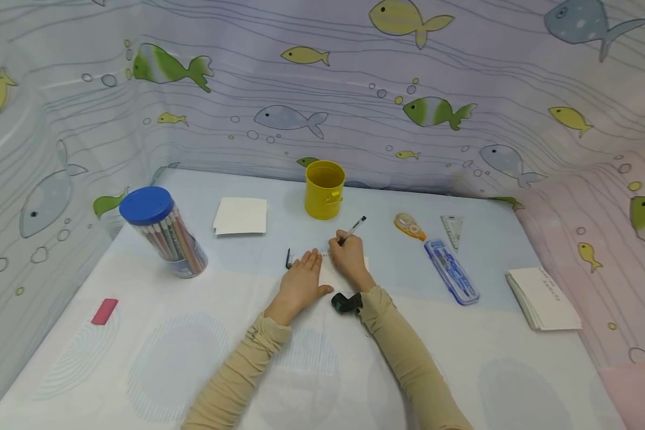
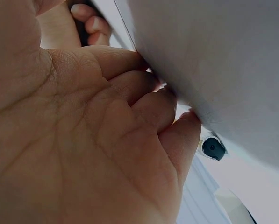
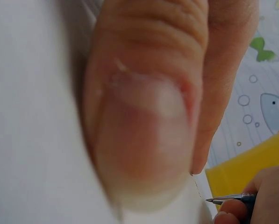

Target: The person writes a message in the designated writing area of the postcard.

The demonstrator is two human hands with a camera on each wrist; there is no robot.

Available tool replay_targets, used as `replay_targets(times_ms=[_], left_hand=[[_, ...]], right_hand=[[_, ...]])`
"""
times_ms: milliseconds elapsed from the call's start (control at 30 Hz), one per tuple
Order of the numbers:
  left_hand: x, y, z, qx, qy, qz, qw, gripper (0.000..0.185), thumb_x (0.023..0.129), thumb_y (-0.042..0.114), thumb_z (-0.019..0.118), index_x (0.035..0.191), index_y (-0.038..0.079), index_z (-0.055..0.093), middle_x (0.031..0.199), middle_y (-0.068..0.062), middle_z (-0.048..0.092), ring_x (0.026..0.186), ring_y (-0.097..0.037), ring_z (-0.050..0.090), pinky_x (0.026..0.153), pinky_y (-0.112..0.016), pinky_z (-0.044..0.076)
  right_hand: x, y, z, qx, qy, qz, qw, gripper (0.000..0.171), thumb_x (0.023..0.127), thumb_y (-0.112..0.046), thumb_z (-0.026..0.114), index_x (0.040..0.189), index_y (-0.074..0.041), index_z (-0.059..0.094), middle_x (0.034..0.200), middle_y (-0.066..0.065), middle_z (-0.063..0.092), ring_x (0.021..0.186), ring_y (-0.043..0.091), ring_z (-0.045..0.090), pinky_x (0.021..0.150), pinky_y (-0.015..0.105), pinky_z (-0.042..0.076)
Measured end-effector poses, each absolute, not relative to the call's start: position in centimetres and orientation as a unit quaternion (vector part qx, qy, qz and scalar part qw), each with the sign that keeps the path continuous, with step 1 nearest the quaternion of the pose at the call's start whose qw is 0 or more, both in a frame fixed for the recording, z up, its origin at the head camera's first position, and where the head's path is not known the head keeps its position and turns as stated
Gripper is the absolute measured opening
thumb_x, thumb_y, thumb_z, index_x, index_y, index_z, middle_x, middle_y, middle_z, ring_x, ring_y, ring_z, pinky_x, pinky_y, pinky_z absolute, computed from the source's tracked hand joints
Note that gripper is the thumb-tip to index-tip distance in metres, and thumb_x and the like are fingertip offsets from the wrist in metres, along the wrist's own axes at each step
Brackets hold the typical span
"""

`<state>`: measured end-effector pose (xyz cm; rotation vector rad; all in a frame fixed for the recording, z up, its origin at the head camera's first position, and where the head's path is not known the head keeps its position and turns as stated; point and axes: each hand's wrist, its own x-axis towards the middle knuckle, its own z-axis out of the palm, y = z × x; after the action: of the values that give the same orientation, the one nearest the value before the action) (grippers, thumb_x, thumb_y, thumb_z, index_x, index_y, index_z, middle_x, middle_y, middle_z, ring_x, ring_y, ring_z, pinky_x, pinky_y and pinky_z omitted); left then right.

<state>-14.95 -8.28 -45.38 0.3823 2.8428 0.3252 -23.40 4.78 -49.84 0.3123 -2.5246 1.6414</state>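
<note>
Two hands work at mid-table on a small white paper card point(image 1: 330, 276). We find the left hand point(image 1: 302, 280) lying flat on it, fingers straight. Our right hand point(image 1: 349, 257) pinches a slim black-and-clear pen point(image 1: 353, 230), tip at the card's far edge. Beyond lies a black pen cap point(image 1: 288, 258), then a yellow metal cup point(image 1: 325, 189) stands farther back.

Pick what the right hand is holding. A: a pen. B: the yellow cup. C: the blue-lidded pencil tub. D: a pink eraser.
A: the right hand pinches a pen with its tip down at the small white paper, which the left hand rests on.
</note>
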Motion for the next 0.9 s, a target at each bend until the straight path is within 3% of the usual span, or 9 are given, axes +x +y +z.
replay_targets(times_ms=[433,633,900], left_hand=[[-14.9,-8.3,-45.4,0.132,0.976,0.116,0.129,0.084,0.092,0.051,0.058,0.15,-0.003,0.03,0.16,-0.018,0.022,0.149,-0.031,0.021,0.121,-0.046,0.024],[-15.1,-8.3,-45.6,0.131,0.977,0.108,0.129,0.084,0.092,0.051,0.057,0.15,-0.002,0.029,0.16,-0.018,0.022,0.15,-0.03,0.021,0.121,-0.045,0.024],[-15.1,-8.3,-45.5,0.131,0.977,0.109,0.126,0.084,0.092,0.051,0.058,0.15,-0.002,0.029,0.16,-0.017,0.023,0.149,-0.03,0.021,0.121,-0.045,0.024]], right_hand=[[-23.7,4.9,-50.3,0.103,-0.843,0.525,0.059,0.034,0.088,-0.003,0.05,0.057,-0.012,0.039,0.041,-0.006,0.038,0.035,0.006,0.033,0.036,0.02,0.022],[-23.2,4.7,-49.4,0.104,-0.842,0.526,0.063,0.033,0.089,-0.003,0.05,0.058,-0.01,0.04,0.041,-0.006,0.038,0.033,0.0,0.031,0.035,0.016,0.021],[-23.7,5.0,-49.7,0.115,-0.854,0.507,0.026,0.037,0.088,-0.006,0.05,0.055,-0.016,0.035,0.041,-0.007,0.037,0.034,0.004,0.031,0.037,0.019,0.02]])
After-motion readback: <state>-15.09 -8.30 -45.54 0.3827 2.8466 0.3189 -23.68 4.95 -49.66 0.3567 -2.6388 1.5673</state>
